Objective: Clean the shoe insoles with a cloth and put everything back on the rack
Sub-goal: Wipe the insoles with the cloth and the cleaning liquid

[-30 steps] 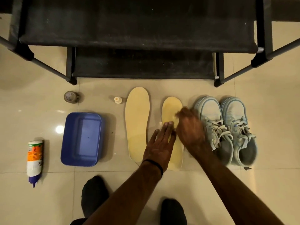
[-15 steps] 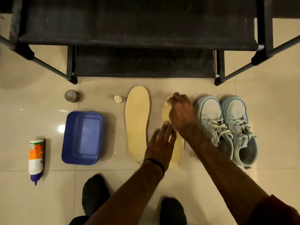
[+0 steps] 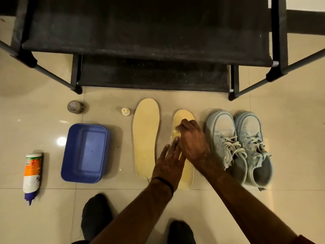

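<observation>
Head view: right hand [image 3: 191, 138] now drawn back from toe to mid right insole [image 3: 182, 115], fingers curled on a small pale cloth [image 3: 176, 131]. Left hand [image 3: 168, 164], fingers straight, pinning heel at 6 o'clock. Wiping underway; left insole [image 3: 146, 136], shoes [image 3: 239, 147], rack [image 3: 147, 46] waiting.

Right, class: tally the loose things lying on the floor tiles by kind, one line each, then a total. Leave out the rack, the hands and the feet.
Insoles: 2
Shoes: 2
Blue tub: 1
Lying bottle: 1
Tape roll: 1
Small cap: 1
Total: 8
</observation>
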